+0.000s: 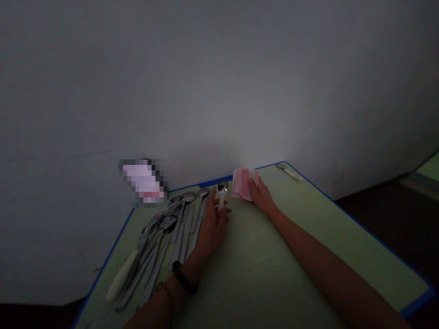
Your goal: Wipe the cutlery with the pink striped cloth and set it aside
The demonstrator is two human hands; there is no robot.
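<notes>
My left hand (213, 224) is closed around a fork (222, 191), its tines pointing up and away from me. To the right of the fork, my right hand (261, 196) grips a folded pink and white cloth (244, 183), thumb on top. The cloth is slightly blurred, so its exact kind is hard to make out. A dark band circles my left wrist. Left of that hand lie several metal spoons (189, 197) with long handles, some overlapping, their bowls toward the wall.
A pale handle (122, 276) sticks out at the near left of the cutlery pile. Another utensil with a pale handle (293, 174) lies at the far right corner of the green, blue-edged table (260, 274). A blurred-out phone-like object (144, 180) leans on the wall (219, 91).
</notes>
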